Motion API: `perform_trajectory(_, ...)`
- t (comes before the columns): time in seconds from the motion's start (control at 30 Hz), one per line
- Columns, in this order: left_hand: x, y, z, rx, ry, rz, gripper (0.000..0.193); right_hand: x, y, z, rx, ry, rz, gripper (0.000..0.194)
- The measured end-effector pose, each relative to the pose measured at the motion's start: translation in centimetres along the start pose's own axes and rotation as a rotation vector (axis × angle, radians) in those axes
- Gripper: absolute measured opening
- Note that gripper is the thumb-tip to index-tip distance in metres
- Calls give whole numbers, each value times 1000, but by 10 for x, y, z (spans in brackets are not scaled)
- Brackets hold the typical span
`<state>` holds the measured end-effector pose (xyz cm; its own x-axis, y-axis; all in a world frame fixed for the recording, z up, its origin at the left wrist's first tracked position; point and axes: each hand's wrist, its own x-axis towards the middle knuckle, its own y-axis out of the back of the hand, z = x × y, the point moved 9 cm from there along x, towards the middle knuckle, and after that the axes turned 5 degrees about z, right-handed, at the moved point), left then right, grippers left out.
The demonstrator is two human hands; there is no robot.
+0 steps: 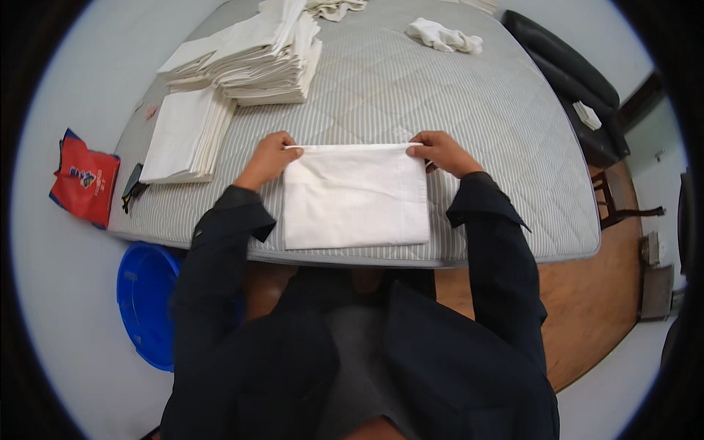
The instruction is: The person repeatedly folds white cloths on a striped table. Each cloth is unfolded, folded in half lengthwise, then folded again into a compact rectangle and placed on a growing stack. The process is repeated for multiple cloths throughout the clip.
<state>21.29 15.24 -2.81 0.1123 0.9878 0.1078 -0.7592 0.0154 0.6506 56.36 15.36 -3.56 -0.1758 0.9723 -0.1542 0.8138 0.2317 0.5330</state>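
Observation:
A folded white cloth (355,201) lies flat on the striped mattress (511,203), close to its near edge. My left hand (273,157) pinches the cloth's far left corner between thumb and fingers. At the far right corner, my right hand (440,154) grips the edge in the same way, thumb on top. To the left of my left hand sits a neat stack of folded white cloths (181,135). Behind that stack rises a taller, uneven pile of folded white cloths (264,60).
A crumpled white cloth (444,36) lies on the mattress's far part. Left are a red bag (88,179) and, below the mattress edge, a blue plastic tub (146,305). A black sofa (566,71) and wooden chair (619,201) stand right.

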Motion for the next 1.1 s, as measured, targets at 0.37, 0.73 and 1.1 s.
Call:
perform_trajectory(0.37, -50, -105, 54, 469, -510, -128, 70, -31, -112, -46, -768, 803, 268, 64)
perform_trajectory(0.73, -65, -72, 50, 460, -362, 77, 79, -5, -110, -29, -701, 500, 15, 66)
perform_trajectory(1.1, -234, -144, 54, -1245, 628, -408, 54, 50, -122, -69, -710, 174, -401, 60)
